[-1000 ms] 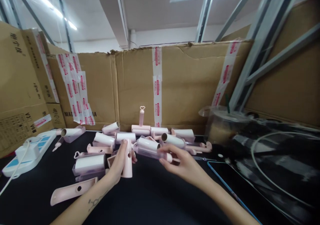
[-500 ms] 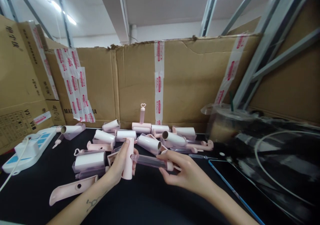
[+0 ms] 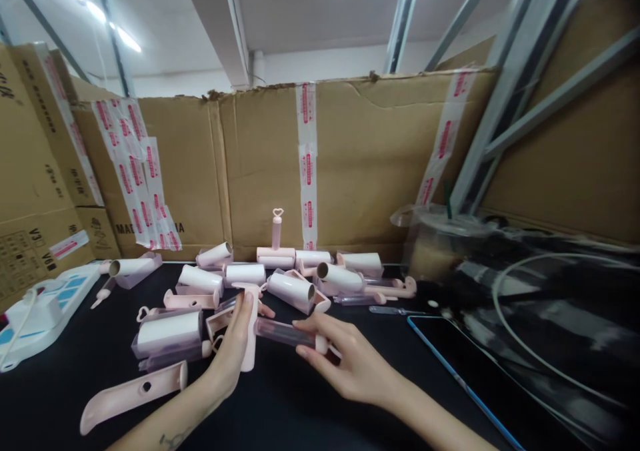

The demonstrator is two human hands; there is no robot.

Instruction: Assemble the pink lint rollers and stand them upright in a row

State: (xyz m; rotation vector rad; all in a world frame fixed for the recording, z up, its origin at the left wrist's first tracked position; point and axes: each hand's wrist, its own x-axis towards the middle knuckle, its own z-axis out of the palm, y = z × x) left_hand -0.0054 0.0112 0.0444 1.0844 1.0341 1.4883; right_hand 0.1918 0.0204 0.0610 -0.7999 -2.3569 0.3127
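My left hand is closed around a pale pink lint roller frame, held upright over the black table. My right hand grips a see-through pinkish handle near its pink end cap. The handle lies sideways, its far end against the middle of the frame; how deep it sits is hidden. Left of my left arm lies another pink frame with a hole in it. Behind the hands are several white sticky-paper rolls, such as this roll. At the back an assembled lint roller stands with its handle up.
A phone or tablet with a blue edge lies at the right, beside a pale cable and dark fabric. A plastic cup stands behind it. At left is a power strip. A cardboard wall closes off the back.
The handle's narrow tip, visible at the frame's hole before, is now out of sight, with the handle's body against the frame. The frame has turned slightly, and the whole view has shifted.
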